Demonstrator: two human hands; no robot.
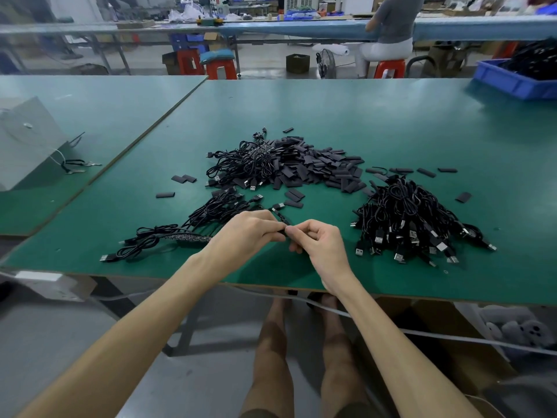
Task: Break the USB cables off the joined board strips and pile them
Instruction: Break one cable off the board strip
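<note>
Both hands pinch one spot: left hand point(250, 230) has its fingers curled round the end of the board strip point(188, 237), and right hand point(316, 242) pinches a small black piece butted against it, thumbs nearly touching. The joint is hidden under the fingertips, so can't tell if it's snapped yet. The strip runs left from the left hand, low over the table point(391, 116) near the front edge, with attached cables point(150, 239) sprawled beside it. One cable point(281, 217) leads from the pinch to a plug just behind the hands

Likely risks:
- bending too far from the joint could crack the board in the wrong place, or strain the wire where it joins
- loose cables on the strip look tangled, so a sharp pull may drag the whole bunch or snag it
- a freed piece could flick off the near edge
- a careless toss could land it in the scrap heap point(301, 167) behind rather than the finished pile point(413, 224) to the right, since stray chips lie between the two
</note>
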